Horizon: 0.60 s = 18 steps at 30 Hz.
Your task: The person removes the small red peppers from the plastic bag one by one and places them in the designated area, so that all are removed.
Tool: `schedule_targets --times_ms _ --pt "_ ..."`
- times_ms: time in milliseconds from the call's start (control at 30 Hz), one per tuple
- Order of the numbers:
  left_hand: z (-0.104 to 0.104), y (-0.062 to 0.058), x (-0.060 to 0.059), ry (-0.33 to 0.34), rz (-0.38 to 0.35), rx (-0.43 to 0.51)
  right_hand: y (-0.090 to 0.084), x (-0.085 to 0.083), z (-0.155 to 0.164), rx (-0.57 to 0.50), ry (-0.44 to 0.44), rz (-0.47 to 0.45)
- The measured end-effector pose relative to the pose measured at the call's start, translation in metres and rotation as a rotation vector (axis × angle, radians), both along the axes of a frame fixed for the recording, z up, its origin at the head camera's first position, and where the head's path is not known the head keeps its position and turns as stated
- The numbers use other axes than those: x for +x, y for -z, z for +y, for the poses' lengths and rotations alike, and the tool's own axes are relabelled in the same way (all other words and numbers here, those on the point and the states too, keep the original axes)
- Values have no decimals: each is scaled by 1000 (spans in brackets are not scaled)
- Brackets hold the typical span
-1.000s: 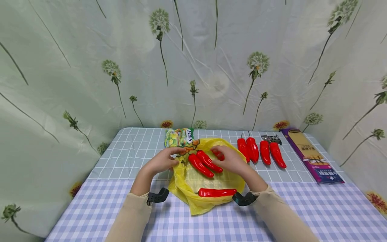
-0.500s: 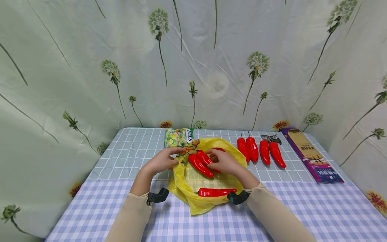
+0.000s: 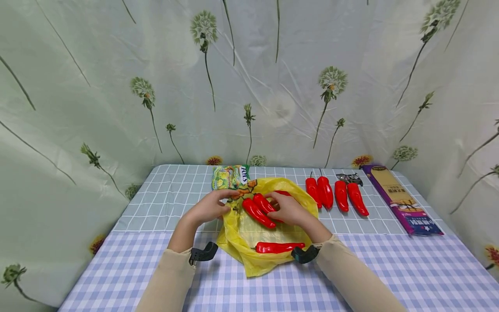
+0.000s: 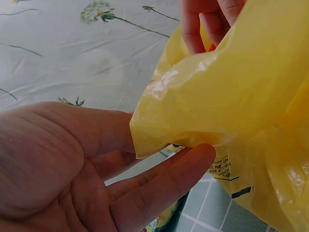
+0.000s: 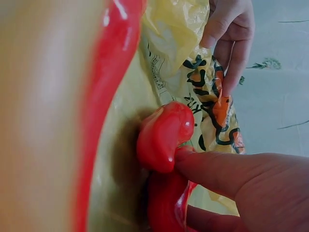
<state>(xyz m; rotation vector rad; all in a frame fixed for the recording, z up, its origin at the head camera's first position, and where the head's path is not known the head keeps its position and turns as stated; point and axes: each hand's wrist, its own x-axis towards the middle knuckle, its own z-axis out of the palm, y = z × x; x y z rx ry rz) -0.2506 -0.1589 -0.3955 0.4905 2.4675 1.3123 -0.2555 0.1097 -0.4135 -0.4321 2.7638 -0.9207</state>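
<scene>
A yellow plastic bag [image 3: 269,234] lies spread on the table. My left hand [image 3: 228,198] pinches its far left edge; in the left wrist view the bag [image 4: 231,82] sits between thumb and fingers of that hand [image 4: 145,159]. Two red peppers [image 3: 257,211] lie side by side on the bag. My right hand [image 3: 273,207] grips the right one, thumb and finger closing on the pepper [image 5: 164,140] in the right wrist view. Another pepper [image 3: 278,248] lies near the bag's front, and one [image 3: 282,193] shows at its back.
Several more red peppers [image 3: 335,195] lie in a row to the right of the bag. A green snack packet [image 3: 231,177] is behind it. A long purple box [image 3: 401,200] and a small dark clip [image 3: 349,177] lie at the far right. Curtains close in the table.
My right hand moved left from the pepper at the bag's back onto the pair in the middle, uncovering that back pepper. The left hand stayed on the bag's edge.
</scene>
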Motion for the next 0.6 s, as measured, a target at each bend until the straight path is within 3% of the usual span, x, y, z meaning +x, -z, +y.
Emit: schedule_targets --times_ms 600 --pt "-1 0 0 17 8 5 -7 12 12 6 -30 -62"
